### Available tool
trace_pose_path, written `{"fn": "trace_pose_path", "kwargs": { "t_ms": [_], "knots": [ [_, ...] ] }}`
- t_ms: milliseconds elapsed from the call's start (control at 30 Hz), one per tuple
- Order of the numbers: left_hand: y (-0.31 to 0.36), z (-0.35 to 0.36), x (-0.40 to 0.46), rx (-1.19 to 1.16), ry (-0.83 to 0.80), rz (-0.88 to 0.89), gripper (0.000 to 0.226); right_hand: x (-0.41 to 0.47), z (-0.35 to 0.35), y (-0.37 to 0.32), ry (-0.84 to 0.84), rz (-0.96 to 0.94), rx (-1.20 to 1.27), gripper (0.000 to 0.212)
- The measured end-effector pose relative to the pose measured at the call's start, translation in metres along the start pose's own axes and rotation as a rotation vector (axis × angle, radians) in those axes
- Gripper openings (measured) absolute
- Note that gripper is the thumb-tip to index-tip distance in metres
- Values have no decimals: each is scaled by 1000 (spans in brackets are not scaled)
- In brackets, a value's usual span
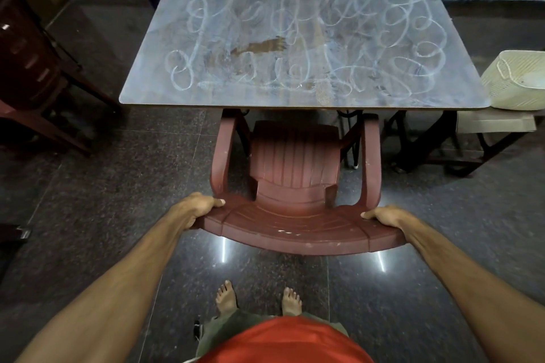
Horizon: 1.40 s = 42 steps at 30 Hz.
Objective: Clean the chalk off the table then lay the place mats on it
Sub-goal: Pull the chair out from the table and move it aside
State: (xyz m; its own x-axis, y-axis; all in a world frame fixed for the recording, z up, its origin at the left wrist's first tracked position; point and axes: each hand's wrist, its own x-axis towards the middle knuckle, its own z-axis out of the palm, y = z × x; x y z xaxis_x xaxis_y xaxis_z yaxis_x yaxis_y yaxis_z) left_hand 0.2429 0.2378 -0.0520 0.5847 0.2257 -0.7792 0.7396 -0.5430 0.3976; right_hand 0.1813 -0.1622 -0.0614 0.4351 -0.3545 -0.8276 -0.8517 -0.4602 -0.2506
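- The table (303,91) stands straight ahead of both hands, beyond the chair; white chalk loops (309,38) cover its top.
- The left hand (198,209) grips the left end of the chair (295,174) back, thumb on top.
- The right hand (385,215) grips the right end, fingers curled under.
- A pale basket (516,79) sits beyond the right hand, just beside the table.
- Bare feet (227,298) stand on dark floor between the forearms.

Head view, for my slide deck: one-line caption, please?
Both hands, left and right, grip the chair backrest before the chalk-scribbled table.
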Motion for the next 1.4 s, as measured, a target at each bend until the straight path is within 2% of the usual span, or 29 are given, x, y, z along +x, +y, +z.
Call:
{"fn": "trace_pose_path", "kwargs": {
  "t_ms": [133, 400, 533, 667, 800, 900, 1000, 1067, 1167, 1233, 1300, 1333, 1400],
  "knots": [
    [9, 2, 4, -35, -19, -33, 24, 11, -10, -8, 1, -10, -21, 43],
    [22, 8, 14, -48, -27, -51, 26, 23, -28, -27, 22, -41, -58, 39],
    [30, 9, 18, -42, -37, -46, 27, 28, -29, -22, 25, -12, -82, 29],
    [36, 12, 20, -49, -50, -41, 24, 31, -31, -19, 28, 11, -116, 41],
    [43, 20, 16, -75, -78, -49, 20, 31, -44, -23, 41, -10, -116, 45],
    [44, 23, 16, -74, -68, -36, 24, 23, -46, -23, 31, -21, -117, 44],
    [45, 23, 16, 18, -73, -9, 43, 22, -46, -20, 35, -35, -62, 54],
    [50, 22, 11, 201, -25, 60, 52, 21, -47, -20, 91, -122, -72, 58],
    [51, 24, 5, 558, 145, 304, 67, 5, -47, -14, 194, -318, -205, 60],
    [44, 28, -9, 667, 121, 549, 75, -16, -46, -4, 187, -463, -254, 71],
    [32, 31, -28, 808, 32, 780, 86, -34, -44, 8, 74, -619, -315, 92],
    [26, 31, -36, 873, -7, 863, 89, -40, -43, 14, 30, -665, -382, 100],
    [20, 27, -40, 1010, -40, 951, 91, -40, -45, 21, 19, -718, -609, 102]
  ]
}}
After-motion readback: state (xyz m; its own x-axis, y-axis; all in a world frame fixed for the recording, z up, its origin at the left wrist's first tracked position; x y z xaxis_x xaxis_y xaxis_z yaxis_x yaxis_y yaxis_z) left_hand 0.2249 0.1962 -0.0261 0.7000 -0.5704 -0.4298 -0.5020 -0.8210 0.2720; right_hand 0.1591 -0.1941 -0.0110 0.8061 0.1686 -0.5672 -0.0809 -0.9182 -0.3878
